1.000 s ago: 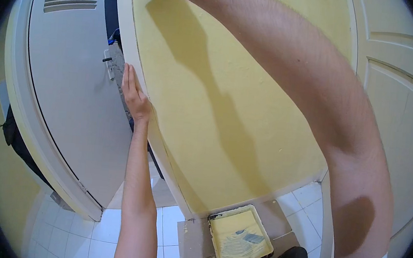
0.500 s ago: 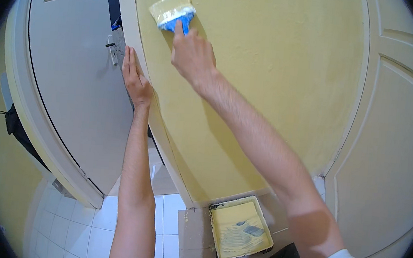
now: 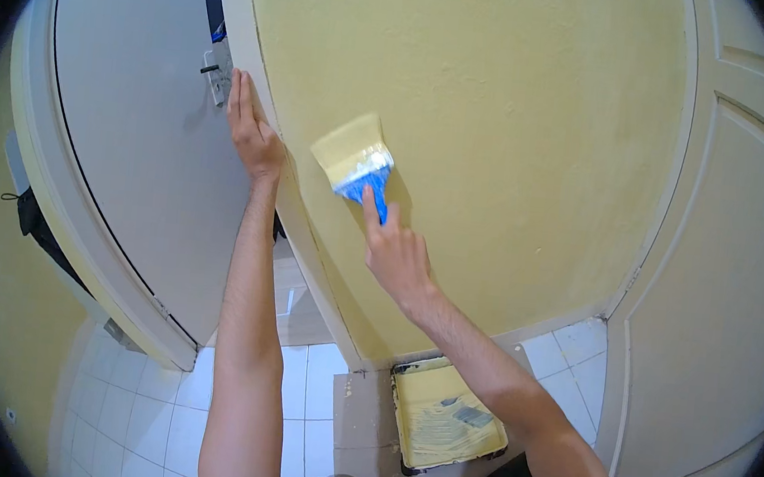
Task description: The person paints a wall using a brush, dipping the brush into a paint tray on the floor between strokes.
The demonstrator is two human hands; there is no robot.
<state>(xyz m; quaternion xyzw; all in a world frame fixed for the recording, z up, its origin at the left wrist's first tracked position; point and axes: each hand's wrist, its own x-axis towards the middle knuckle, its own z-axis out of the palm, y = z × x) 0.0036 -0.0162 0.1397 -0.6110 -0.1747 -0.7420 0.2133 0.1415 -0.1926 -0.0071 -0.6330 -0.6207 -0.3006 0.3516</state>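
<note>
My right hand (image 3: pixel 398 260) grips a wide flat paintbrush (image 3: pixel 363 166) by its blue handle, with the index finger stretched along it. Pale yellow paint coats the bristles, which point up and left against the yellow wall (image 3: pixel 508 150). Some paint is smeared on the band where bristles meet handle. My left hand (image 3: pixel 254 139) rests flat on the white door frame (image 3: pixel 252 23) bordering the wall on the left, fingers straight and pointing up. Below, a paint tray (image 3: pixel 396 410) holds yellow paint, and its right edge is partly behind my right forearm.
A grey door (image 3: pixel 142 127) with a vent and handle stands at left, a cream panelled door (image 3: pixel 707 258) at right. The tray sits on a brownish sheet (image 3: pixel 362 418) over white floor tiles (image 3: pixel 147 427). A dark bag-like item (image 3: pixel 42 227) hangs at far left.
The paintbrush and my right hand have moved down and slightly right along the wall. My left hand stays on the door frame in nearly the same place.
</note>
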